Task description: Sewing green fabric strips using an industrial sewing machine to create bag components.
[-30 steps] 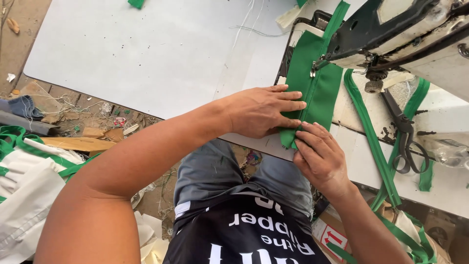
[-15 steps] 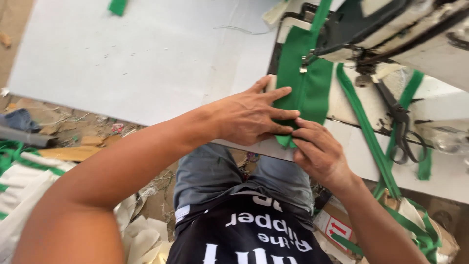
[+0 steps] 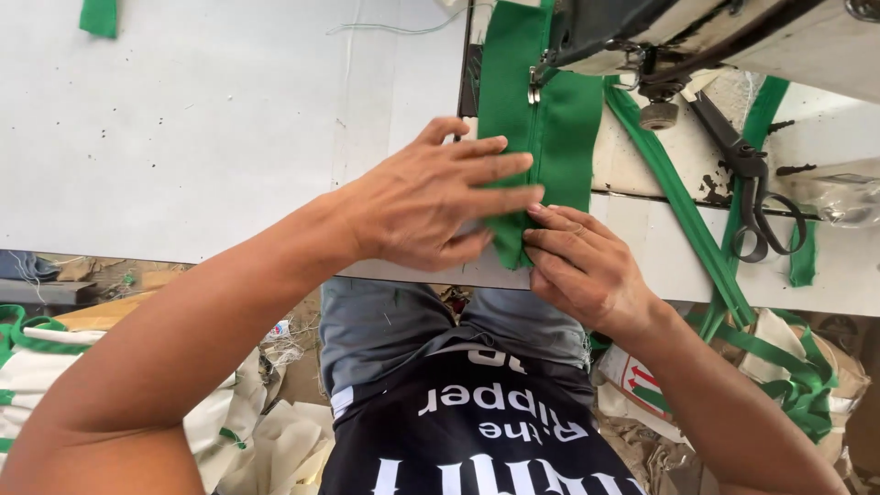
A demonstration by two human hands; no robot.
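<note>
White desk [image 3: 211,137] is stretching across the left, a small green scrap [image 3: 98,16] lying at its far corner. Left hand [image 3: 431,206] is pressing flat, fingers spread, on the green fabric strip [image 3: 541,137] at the near edge. Right hand [image 3: 582,261] is pinching its near end, the strip running under the sewing machine [image 3: 715,37]. Black scissors [image 3: 756,188] are resting far right.

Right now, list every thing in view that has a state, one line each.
Green fabric piece: flat on the table, fed under the machine's foot.
Left hand: spread flat, pressing the fabric.
Right hand: pinching the fabric's near edge.
Scissors: lying closed on the table.
Green strap: loose, hanging off the table edge.
</note>
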